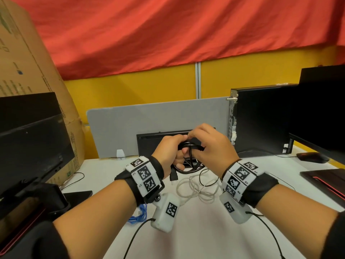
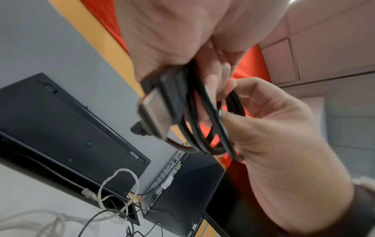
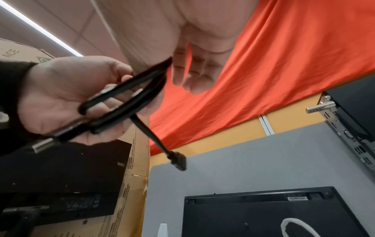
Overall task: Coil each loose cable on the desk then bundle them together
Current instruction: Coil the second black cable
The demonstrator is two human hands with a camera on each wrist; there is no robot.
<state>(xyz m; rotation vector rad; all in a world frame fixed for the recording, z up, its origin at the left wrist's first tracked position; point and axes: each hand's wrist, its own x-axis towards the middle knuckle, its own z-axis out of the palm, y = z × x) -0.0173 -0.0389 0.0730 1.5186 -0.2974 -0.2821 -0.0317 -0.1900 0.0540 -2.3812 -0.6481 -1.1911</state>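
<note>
Both hands are raised above the white desk [image 1: 205,230] with a black cable coil [image 1: 188,161] between them. My left hand [image 1: 172,148] grips the coil's loops [image 3: 125,99] in its curled fingers, and a metal-tipped plug [image 2: 156,112] sticks out below its palm. My right hand [image 1: 209,144] pinches a strand of the same coil [image 2: 202,120] from the right. The free end with a black connector [image 3: 178,160] hangs down. A loose white cable [image 1: 196,189] lies on the desk under the hands, and a blue cable [image 1: 139,215] shows below my left wrist.
A thin black wire [image 1: 207,176] crosses the white cable. At the back are a grey divider panel [image 1: 149,124] and a flat black device [image 1: 155,144]. A computer case [image 1: 261,120] and mouse [image 1: 311,157] sit right; a monitor [image 1: 28,137] and cardboard box [image 1: 28,62] left.
</note>
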